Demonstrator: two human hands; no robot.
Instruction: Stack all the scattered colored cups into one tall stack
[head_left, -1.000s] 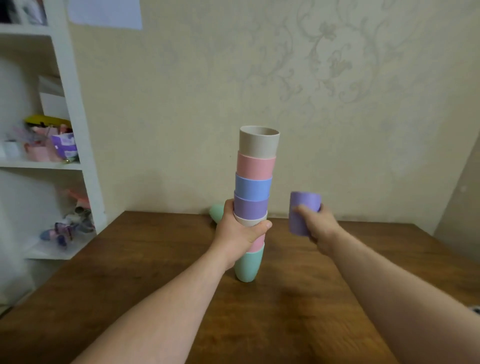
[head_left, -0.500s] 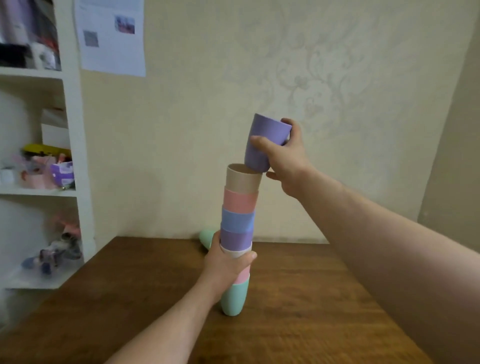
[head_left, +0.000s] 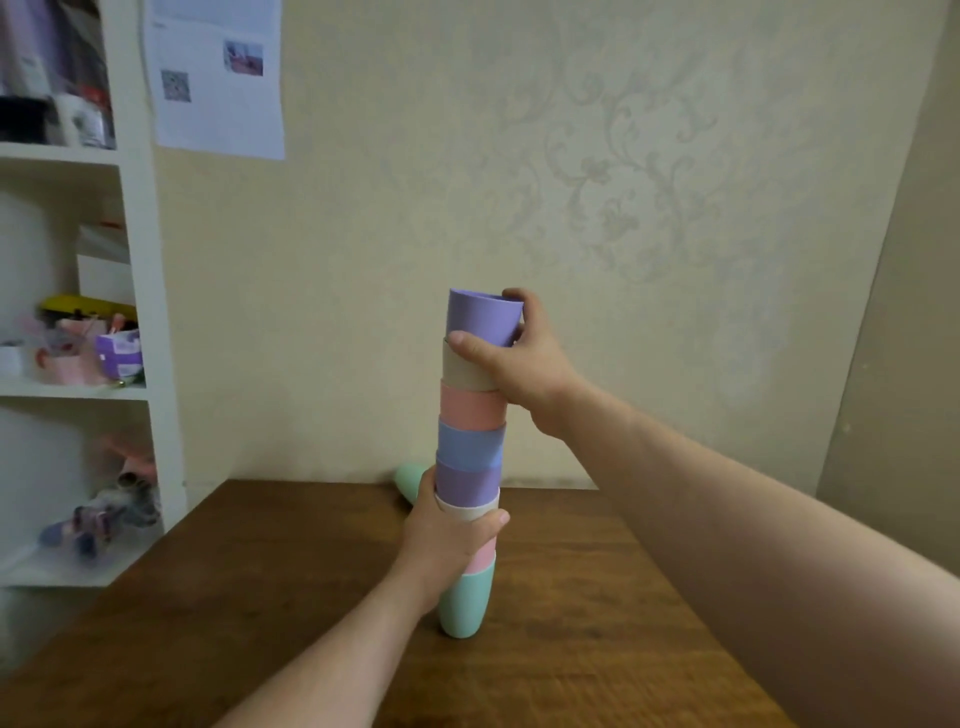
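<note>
**Brown wooden desk, cup tower one taller**

Brown wooden desk against patterned wallpaper carries my tall stack of pastel plastic cups. A second ago the lilac plastic cup was beside the stack in my right hand; now it sits nested on top, fingers still wrapped around it. My left hand stays clamped round the lower cups, steadying them. One mint green cup lies behind the stack, still to add.
</note>
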